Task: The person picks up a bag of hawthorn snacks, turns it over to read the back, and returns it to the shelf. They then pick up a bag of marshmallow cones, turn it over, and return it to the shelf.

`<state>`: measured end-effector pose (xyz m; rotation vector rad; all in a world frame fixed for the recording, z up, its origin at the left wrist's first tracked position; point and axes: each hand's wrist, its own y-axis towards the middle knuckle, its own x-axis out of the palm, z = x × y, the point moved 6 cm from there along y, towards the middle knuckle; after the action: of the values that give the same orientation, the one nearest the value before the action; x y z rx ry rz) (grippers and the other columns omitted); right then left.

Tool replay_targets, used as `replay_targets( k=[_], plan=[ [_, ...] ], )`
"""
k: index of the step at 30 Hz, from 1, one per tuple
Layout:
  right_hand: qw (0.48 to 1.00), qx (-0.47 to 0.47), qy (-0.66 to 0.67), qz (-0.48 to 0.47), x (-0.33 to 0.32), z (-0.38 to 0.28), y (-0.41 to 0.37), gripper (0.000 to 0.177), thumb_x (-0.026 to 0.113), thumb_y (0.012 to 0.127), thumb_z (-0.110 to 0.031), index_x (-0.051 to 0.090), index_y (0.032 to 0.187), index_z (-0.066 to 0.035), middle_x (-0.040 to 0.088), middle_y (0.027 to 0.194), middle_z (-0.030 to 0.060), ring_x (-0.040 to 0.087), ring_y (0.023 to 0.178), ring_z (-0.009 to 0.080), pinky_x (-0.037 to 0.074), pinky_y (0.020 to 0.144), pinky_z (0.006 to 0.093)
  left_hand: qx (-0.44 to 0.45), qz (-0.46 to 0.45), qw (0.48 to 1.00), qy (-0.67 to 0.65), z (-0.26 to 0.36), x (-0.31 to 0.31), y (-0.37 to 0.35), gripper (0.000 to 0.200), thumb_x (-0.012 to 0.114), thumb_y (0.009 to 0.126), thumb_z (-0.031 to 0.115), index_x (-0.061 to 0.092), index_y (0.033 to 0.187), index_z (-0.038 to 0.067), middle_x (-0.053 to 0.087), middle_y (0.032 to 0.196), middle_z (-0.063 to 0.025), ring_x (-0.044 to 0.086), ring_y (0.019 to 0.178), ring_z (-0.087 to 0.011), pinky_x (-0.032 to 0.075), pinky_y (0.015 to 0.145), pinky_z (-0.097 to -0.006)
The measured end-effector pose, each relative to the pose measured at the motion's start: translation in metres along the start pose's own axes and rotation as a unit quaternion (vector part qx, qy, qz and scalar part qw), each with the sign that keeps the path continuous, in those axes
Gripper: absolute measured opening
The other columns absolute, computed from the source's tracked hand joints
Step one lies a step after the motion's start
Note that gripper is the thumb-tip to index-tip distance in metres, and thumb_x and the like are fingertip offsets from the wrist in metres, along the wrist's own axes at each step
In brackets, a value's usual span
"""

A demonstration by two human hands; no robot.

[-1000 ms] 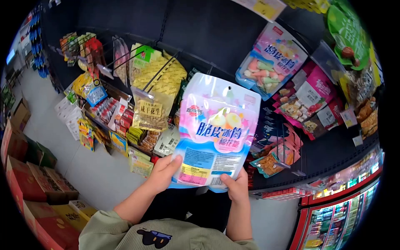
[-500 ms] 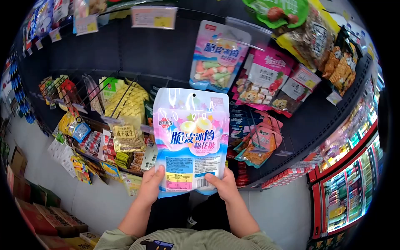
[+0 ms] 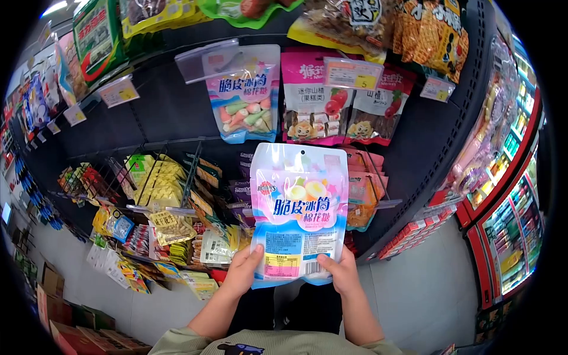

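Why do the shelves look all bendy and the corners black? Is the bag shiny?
Head view: a fisheye lens curves the shelves and leaves the corners black. Head view: store light puts pale glare on the glossy top of the marshmallow bag, held by the left hand and right hand. Its print is sharp, while packets near the rim look squashed and soft.

Standing in a shop, in a snack aisle. Facing a dark display wall [image 3: 171, 112], with sealed snack bags [image 3: 245, 97] hanging in rows on metal pegs [image 3: 192, 165]. Showing price tags [image 3: 120, 92] clipped along shelf edges, lit drink coolers [image 3: 512, 236] at the right, stock cartons [image 3: 50, 296] lining the floor.
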<state>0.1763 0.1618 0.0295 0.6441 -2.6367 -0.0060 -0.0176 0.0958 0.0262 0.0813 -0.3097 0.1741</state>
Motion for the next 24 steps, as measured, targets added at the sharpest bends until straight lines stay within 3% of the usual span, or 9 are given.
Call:
replay_targets(
  k=[13,24],
  plan=[
    [0.999,0.007,-0.030,0.008,0.001,0.009,0.001,0.035,0.060,0.083,-0.007,0.049,0.115,0.002,0.059,0.107,0.0077,0.056,0.095,0.0130,0.045,0.083,0.0291,-0.002,0.017,0.999,0.045,-0.007,-0.013,0.007,0.033,0.047,0.093,0.026,0.059,0.103,-0.004,0.062,0.093,-0.0049,0.054,0.083,-0.0080,0.043,0.075,-0.0233],
    [0.996,0.028,-0.066,-0.054,0.065,0.034,0.027,0.038,0.062,0.082,-0.009,0.048,0.115,0.002,0.058,0.107,0.0084,0.055,0.095,0.0130,0.044,0.083,0.0283,0.040,0.102,0.993,0.031,0.019,-0.075,-0.015,0.032,0.048,0.093,0.025,0.057,0.105,-0.004,0.061,0.096,-0.0044,0.053,0.086,-0.0074,0.042,0.077,-0.0221]
  ],
)
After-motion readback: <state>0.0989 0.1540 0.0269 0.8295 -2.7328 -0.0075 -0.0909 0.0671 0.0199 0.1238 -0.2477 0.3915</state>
